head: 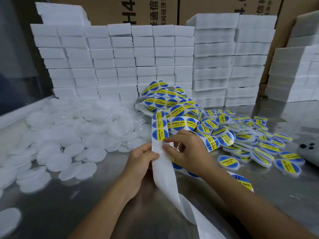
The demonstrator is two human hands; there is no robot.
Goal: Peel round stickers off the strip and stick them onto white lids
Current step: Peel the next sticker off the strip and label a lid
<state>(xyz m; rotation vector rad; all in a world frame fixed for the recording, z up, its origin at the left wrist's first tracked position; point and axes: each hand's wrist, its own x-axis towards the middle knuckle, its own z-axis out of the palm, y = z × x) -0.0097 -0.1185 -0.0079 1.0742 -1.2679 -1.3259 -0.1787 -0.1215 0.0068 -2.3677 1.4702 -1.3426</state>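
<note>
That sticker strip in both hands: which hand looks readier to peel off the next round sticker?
The right hand, probably. Its fingertips already touch the lower edge of the nearest sticker, while the left hand grips the bare backing strip just below, steadying it.

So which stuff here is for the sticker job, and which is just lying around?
For the job:
sticker strip
plain white lids
finished lids
left hand
right hand

Just lying around:
white foam blocks
cardboard boxes
grey gadget
</note>
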